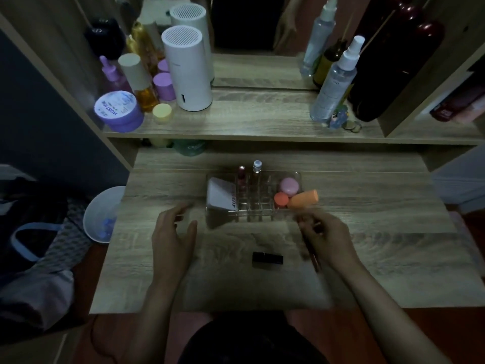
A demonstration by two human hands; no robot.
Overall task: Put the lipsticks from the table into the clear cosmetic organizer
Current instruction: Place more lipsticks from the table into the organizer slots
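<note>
We count two lipsticks [241, 177] already standing in the far slots of the clear organizer [252, 206]. Our right hand [325, 239] has its grip closed on a slim lipstick [313, 254], near the organizer's near right corner. Our left hand [172, 233] hovers half open; whether it holds anything we cannot tell. A black lipstick [267, 258] lies on the worktop [393, 248], waiting.
</note>
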